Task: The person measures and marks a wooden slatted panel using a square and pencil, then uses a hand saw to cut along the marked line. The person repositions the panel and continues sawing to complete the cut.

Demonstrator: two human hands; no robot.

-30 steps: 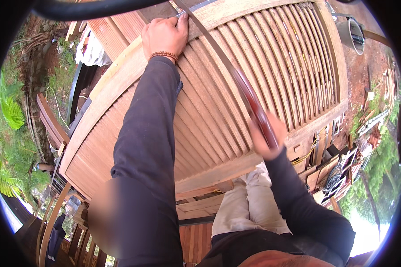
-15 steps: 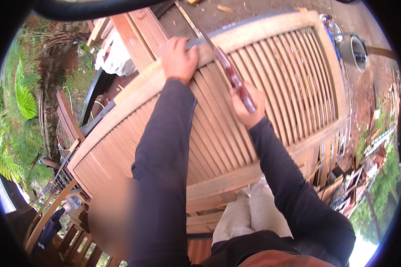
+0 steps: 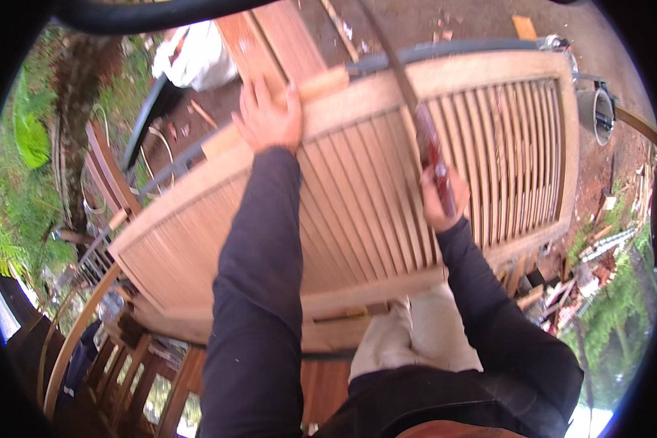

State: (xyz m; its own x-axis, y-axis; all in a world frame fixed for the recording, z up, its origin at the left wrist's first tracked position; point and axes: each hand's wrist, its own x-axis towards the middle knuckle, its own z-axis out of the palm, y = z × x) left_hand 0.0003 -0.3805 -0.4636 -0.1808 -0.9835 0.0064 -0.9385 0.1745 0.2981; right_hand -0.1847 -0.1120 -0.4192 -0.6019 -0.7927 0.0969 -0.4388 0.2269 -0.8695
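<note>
Lengthwise, the long-bladed tool [image 3: 407,87] points forward-left, right fingers [image 3: 430,191] wrapping its handle [image 3: 431,139], left fingers [image 3: 263,98] spread.

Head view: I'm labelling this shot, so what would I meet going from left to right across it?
Green fern, white bag, left hand, right hand, grey bucket.

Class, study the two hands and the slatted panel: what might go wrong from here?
1. The bare left hand lies spread on the far rail, left of the long-bladed tool; a sideways slip might cut it.
2. The right hand holds that tool over the slatted panel; a dipped edge might nick the slats.
</note>
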